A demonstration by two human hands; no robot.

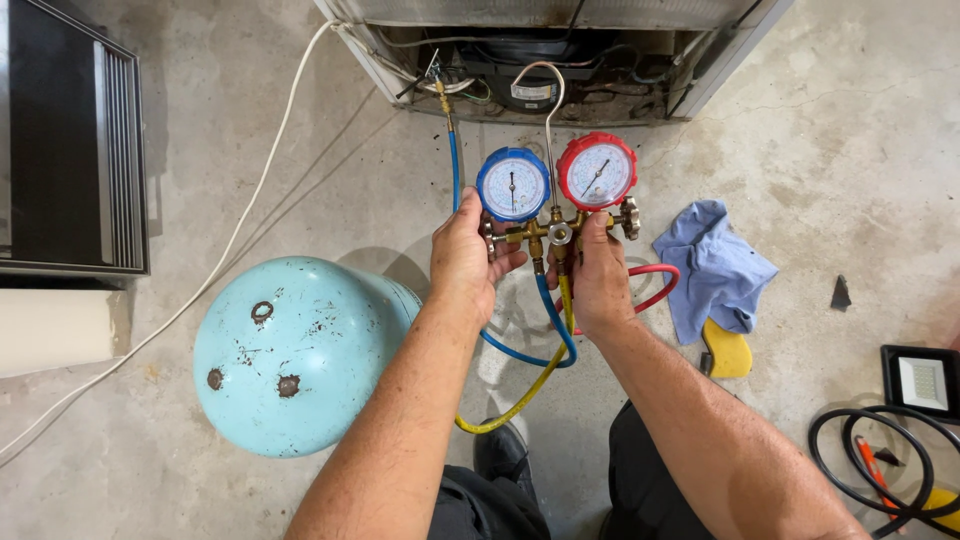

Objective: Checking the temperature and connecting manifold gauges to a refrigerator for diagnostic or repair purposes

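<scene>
I hold a brass manifold gauge set (556, 234) up over a concrete floor. It carries a blue-rimmed gauge (512, 184) on the left and a red-rimmed gauge (596, 171) on the right. My left hand (464, 258) grips the valve knob at the manifold's left end. My right hand (600, 280) holds the brass body under the red gauge; the right knob (629, 217) is free. A blue hose (453, 165), a yellow hose (520, 400) and a red hose (655, 285) run from the manifold.
A light-blue gas cylinder (295, 350) lies at my left knee. The open compressor bay of an appliance (540, 70) is ahead, with a white cable (240, 220) trailing left. A blue rag (712, 262), a work lamp (921, 380) and coiled black cable (870, 460) lie right.
</scene>
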